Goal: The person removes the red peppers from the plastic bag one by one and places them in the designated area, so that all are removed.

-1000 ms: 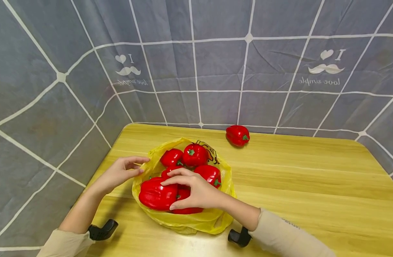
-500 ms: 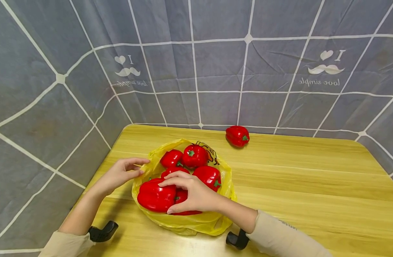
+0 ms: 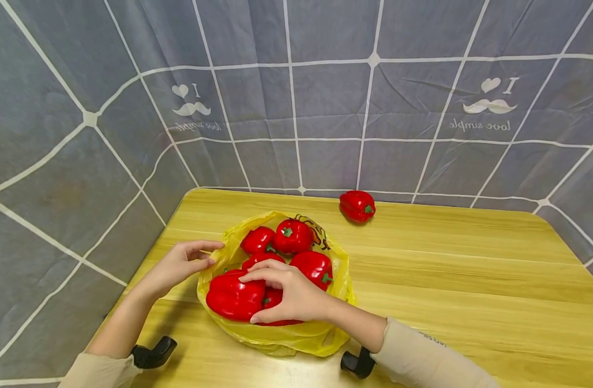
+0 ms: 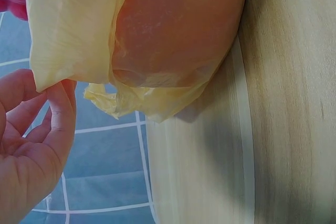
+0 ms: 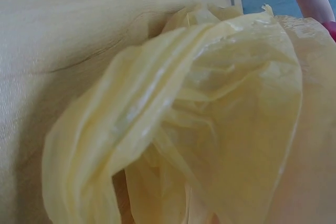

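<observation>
1 pepper [image 3: 357, 207] behind the bag [image 3: 277, 338].

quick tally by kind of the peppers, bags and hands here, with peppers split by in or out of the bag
Yellow bag: 1
Red peppers in the bag: at least 6; the right hand hides part
Red pepper outside the bag: 1
Hands, right and left hand: 2
Total: at least 10
</observation>
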`<move>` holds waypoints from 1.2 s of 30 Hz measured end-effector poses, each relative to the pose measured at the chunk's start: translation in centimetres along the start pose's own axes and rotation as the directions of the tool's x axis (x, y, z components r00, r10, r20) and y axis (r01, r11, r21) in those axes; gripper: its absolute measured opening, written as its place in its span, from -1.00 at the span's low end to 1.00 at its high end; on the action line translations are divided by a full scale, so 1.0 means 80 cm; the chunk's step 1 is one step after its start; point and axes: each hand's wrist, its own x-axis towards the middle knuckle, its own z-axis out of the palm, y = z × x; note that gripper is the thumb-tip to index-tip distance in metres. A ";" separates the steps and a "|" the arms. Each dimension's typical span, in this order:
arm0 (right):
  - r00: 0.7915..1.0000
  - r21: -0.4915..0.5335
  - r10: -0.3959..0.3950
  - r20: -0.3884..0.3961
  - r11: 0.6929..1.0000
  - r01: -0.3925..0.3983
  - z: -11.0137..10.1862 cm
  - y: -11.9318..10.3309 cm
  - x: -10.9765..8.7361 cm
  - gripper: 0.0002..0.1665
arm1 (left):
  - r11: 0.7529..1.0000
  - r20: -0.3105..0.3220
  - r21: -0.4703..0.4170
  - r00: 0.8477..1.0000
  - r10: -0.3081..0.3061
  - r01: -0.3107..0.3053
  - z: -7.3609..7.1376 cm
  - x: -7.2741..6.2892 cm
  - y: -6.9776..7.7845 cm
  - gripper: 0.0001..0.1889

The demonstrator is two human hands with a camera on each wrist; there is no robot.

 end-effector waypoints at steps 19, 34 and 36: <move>0.999 0.086 0.035 -0.037 0.996 -0.032 -0.006 -0.003 -0.001 -0.36 | 1.000 -0.009 -0.018 1.000 -0.005 0.005 0.000 -0.001 0.007 -0.63; 0.992 0.080 0.110 -0.057 0.991 -0.105 -0.027 -0.008 -0.003 -0.35 | 1.000 -0.016 -0.012 1.000 -0.009 0.008 0.000 0.000 0.008 -0.63; 0.993 0.077 0.104 -0.061 0.992 -0.100 -0.030 -0.008 -0.002 -0.36 | 1.000 -0.017 -0.009 1.000 -0.008 0.008 0.001 0.000 0.008 -0.63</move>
